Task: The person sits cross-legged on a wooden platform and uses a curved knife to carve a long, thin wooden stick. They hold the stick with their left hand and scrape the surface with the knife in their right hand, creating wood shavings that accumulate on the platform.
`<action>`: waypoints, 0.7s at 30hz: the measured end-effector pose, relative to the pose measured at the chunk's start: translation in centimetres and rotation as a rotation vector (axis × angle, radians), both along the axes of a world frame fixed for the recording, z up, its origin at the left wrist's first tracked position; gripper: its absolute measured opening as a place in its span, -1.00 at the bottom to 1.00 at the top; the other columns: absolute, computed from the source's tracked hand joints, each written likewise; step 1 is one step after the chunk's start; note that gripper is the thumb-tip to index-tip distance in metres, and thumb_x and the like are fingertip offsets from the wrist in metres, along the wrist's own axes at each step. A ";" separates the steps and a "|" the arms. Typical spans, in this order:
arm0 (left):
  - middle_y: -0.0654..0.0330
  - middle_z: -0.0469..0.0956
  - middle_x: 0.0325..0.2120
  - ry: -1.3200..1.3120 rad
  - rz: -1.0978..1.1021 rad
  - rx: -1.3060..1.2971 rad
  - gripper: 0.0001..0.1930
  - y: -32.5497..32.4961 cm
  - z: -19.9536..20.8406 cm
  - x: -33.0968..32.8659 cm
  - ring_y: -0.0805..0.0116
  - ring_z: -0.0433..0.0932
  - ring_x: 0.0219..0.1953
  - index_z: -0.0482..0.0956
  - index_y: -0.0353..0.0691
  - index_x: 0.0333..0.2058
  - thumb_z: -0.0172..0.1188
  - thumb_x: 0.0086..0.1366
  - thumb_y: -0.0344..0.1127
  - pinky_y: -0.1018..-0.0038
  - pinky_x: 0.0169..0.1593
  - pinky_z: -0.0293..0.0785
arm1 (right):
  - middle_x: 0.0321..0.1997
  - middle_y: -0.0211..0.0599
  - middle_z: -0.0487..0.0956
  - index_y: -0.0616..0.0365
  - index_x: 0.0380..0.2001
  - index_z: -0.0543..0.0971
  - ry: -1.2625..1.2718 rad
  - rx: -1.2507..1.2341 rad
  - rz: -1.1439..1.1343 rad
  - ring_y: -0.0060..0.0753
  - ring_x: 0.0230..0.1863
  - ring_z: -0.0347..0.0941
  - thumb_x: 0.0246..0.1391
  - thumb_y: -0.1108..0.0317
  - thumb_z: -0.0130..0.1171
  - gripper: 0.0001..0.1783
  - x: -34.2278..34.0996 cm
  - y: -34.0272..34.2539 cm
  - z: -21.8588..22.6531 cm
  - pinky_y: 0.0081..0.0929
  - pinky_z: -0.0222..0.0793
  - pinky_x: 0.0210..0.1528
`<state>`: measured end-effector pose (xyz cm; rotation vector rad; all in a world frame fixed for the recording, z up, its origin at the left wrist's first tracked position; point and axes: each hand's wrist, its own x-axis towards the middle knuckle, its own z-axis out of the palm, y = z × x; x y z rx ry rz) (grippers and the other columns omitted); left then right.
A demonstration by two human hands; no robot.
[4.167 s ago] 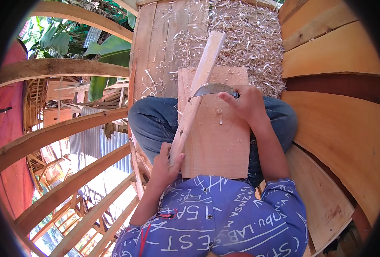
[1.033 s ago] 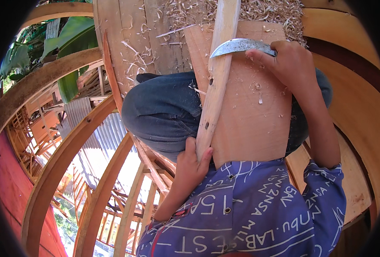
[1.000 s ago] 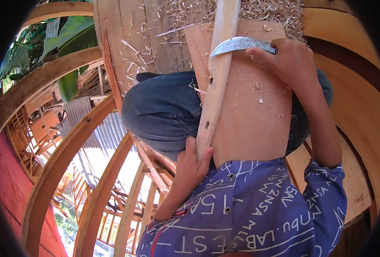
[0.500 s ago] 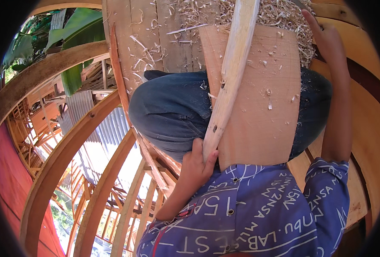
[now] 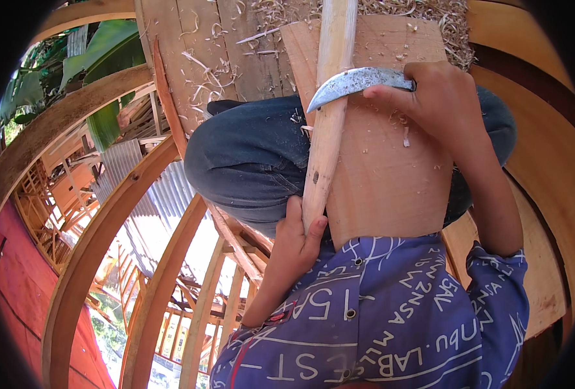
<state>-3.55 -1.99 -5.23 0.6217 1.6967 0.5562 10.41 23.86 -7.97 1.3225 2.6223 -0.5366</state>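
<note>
A long pale wooden stick [image 5: 327, 139] with dark knots slants across my lap over a flat wooden board [image 5: 391, 181]. Its near end is gripped by my left hand [image 5: 298, 238], thumb on one side and fingers on the other. My right hand [image 5: 444, 104] is closed round the handle of a curved knife [image 5: 358, 84], with the thumb stretched along the blade's base. The grey, spotted blade crosses over the stick above its middle, tip pointing left. Most of the knife handle is hidden in the right hand.
Curly wood shavings [image 5: 423, 55] cover the planks [image 5: 248, 65] beyond my knees, with some bits on the board. My legs in dark trousers [image 5: 248, 155] are folded under the board. Curved timber ribs [image 5: 106, 266] rise at the left, and wide planks [image 5: 537, 162] curve along the right.
My right hand has brought the knife from the far right down and left, so the blade now lies across the stick. The stick stands slightly more upright; my left hand keeps its grip.
</note>
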 end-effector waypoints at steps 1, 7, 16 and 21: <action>-0.25 0.42 -0.54 -0.008 0.005 -0.016 -0.62 0.0 0.1 0.0 -0.33 0.47 -0.44 0.23 -0.36 -0.18 0.01 0.33 -0.11 0.11 -0.39 0.35 | -0.77 -0.11 0.47 0.26 -0.70 0.57 -0.006 -0.003 0.002 -0.13 -0.64 0.52 -0.23 -0.57 0.02 -0.08 -0.1 0.2 -0.3 -0.26 0.43 -0.54; -0.28 0.43 -0.50 -0.031 0.018 -0.010 -0.63 -0.2 -0.1 -0.1 -0.38 0.45 -0.38 0.23 -0.33 -0.17 0.02 0.32 -0.11 0.07 -0.34 0.34 | -0.77 -0.10 0.47 0.26 -0.72 0.56 0.027 0.057 -0.023 -0.15 -0.63 0.53 -0.23 -0.58 0.02 -0.08 -0.3 1.3 -1.3 -0.28 0.43 -0.54; 0.20 0.33 -0.71 -0.065 0.074 0.046 -0.60 -0.8 -0.9 -0.1 0.45 0.38 -0.68 0.23 -0.33 -0.20 -0.03 0.36 -0.03 0.46 -0.58 0.27 | -0.73 -0.11 0.47 0.30 -0.62 0.60 -0.053 0.100 -0.015 -0.13 -0.60 0.50 -0.18 -0.53 0.03 -0.10 -1.7 3.6 -1.7 -0.27 0.42 -0.44; 0.10 0.35 -0.67 -0.018 0.048 0.050 -0.59 -0.7 -0.8 -0.1 0.31 0.41 -0.63 0.23 -0.34 -0.20 -0.03 0.35 -0.03 0.37 -0.52 0.30 | -0.67 -0.06 0.49 0.34 -0.56 0.60 -0.103 0.139 -0.080 -0.18 -0.55 0.49 -0.07 -0.43 0.03 -0.16 -2.3 5.8 -2.8 -0.30 0.40 -0.40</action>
